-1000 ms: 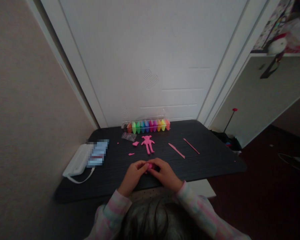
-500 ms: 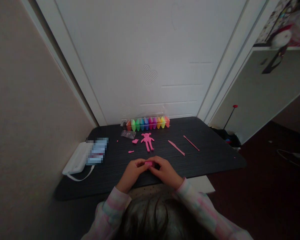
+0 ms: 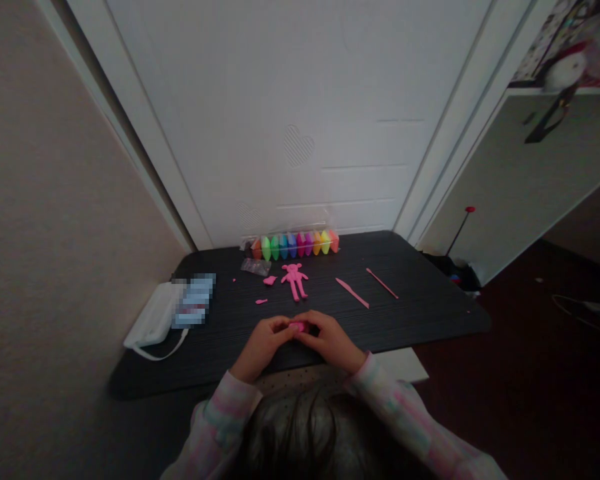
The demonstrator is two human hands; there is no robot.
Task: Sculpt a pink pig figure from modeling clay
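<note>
Two-handed narrow pinch by left hand (image 3: 257,345) and right hand (image 3: 333,341), around a small pink lump (image 3: 299,327) at the near side of the black table (image 3: 425,303), apparently not yet finished. Beyond, a pink figure (image 3: 294,280), already shaped head to foot; leftward, loose pink scraps (image 3: 269,281).

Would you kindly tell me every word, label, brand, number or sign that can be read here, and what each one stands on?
No words, brands or numbers are readable.
Hatched heart on the white panel, with a fainter heart lower left: shapes, no lettering.
Pixelated blue item: blocked out.
White block, pack of coloured pieces, small clear packet: any print is too small or blurred.
</note>
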